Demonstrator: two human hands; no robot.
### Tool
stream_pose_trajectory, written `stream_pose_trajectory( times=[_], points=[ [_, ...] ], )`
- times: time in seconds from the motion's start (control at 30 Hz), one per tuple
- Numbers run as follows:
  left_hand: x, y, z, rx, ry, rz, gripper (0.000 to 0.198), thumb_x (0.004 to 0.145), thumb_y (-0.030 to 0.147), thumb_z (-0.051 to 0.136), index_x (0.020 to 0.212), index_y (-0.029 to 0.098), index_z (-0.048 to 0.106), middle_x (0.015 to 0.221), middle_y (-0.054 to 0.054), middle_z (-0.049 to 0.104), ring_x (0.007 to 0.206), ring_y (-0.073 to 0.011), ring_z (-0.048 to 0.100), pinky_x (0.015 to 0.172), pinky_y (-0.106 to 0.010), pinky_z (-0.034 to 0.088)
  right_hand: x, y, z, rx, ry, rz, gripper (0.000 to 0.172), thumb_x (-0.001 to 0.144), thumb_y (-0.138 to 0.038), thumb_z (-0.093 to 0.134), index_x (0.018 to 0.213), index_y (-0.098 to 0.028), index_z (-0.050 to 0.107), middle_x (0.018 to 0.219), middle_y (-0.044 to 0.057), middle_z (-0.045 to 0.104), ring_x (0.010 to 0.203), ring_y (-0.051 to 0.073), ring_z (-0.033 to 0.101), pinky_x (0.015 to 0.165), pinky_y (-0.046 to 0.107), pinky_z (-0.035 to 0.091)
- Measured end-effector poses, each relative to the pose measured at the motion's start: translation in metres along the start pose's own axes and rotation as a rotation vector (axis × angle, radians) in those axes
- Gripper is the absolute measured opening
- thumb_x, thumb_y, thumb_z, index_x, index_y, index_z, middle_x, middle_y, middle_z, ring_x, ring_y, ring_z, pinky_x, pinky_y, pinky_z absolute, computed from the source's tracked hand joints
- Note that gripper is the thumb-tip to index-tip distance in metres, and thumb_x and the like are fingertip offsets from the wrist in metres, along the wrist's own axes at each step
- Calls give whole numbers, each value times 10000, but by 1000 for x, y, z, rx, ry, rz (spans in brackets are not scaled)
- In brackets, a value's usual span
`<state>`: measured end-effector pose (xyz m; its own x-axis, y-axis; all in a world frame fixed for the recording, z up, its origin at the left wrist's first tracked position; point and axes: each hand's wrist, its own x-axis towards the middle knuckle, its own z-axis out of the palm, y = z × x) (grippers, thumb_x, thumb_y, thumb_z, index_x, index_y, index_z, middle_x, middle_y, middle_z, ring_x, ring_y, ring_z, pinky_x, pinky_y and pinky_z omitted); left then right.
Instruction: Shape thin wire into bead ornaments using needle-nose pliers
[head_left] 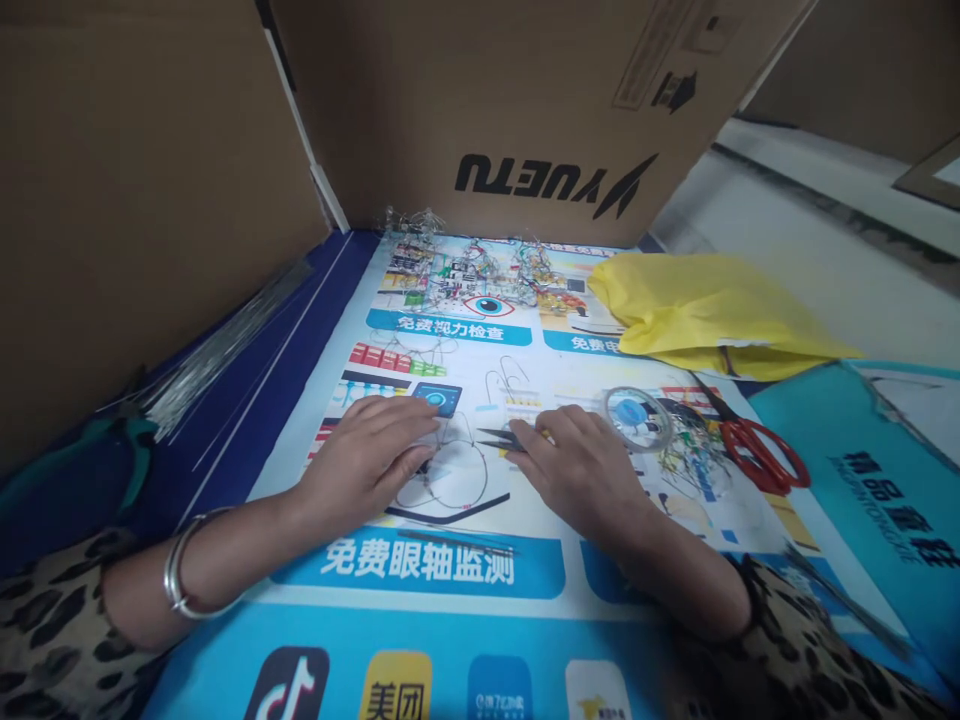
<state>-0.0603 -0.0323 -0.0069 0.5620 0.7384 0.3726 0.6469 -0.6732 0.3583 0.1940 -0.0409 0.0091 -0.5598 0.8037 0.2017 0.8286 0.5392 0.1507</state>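
Observation:
My left hand (371, 447) is closed, thumb and fingers pinching a thin wire loop (484, 490) bent into a rounded shape. Part of the wire is hidden under those fingers. Across from it, my right hand (581, 465) grips a small pointed tool with two dark prongs (499, 440), held slightly apart. The prongs point left, close to the top of the wire loop; the handle is covered by my palm. A bent piece of thin wire (506, 378) lies just beyond both hands. Right of my right hand sits a clear round spool (637, 418).
Red-handled scissors (761, 455) and a yellow bag (712, 310) lie at right, near a teal bag (862, 480). Straight wires (225, 345) and green-handled pliers (112, 450) are at left. Tangled wire pieces (517, 265) lie before a cardboard wall (450, 100).

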Motion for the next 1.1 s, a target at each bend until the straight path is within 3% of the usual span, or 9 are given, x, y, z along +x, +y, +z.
stream_pose_trajectory(
  times=[0.13, 0.27, 0.57, 0.83, 1.1],
  points=[
    [-1, 0, -3, -53, 52, 54, 215, 843, 175, 512, 1045, 190, 582, 1063, -66, 657, 1082, -205, 537, 917, -394, 393, -5, -1, 0, 48, -22, -79, 256, 864, -360, 493, 1028, -197, 603, 866, 74, 581, 857, 211, 474, 726, 318, 314],
    [-1, -3, -4, -104, 57, 81, 282, 818, 78, 449, 1042, 186, 583, 1049, -66, 660, 1079, -195, 541, 910, -385, 410, -9, -1, 1, 45, -61, -131, 274, 868, -349, 488, 1080, -198, 576, 877, 70, 572, 865, 211, 469, 732, 320, 315],
    [-6, -7, -3, -57, -103, 175, 235, 801, 67, 437, 868, 195, 623, 1077, -55, 649, 1032, -193, 558, 879, -376, 410, -8, 3, -4, -28, -57, -170, 258, 895, -305, 435, 1084, -190, 567, 842, 69, 550, 856, 213, 451, 736, 333, 299],
    [-6, -5, -4, 91, -63, 176, 236, 787, 70, 449, 879, 170, 642, 1021, -64, 667, 1012, -217, 564, 862, -384, 407, -5, 12, 6, -59, -16, -143, 274, 887, -360, 445, 1056, -193, 583, 851, 75, 556, 846, 215, 455, 716, 332, 302],
    [-8, -8, -2, 130, -49, 124, 292, 774, 53, 441, 962, 160, 636, 1059, -69, 651, 1024, -232, 550, 857, -398, 405, -7, 11, 14, 52, 59, -111, 267, 867, -372, 479, 1019, -192, 606, 860, 74, 577, 836, 212, 476, 723, 335, 330]
  ],
)
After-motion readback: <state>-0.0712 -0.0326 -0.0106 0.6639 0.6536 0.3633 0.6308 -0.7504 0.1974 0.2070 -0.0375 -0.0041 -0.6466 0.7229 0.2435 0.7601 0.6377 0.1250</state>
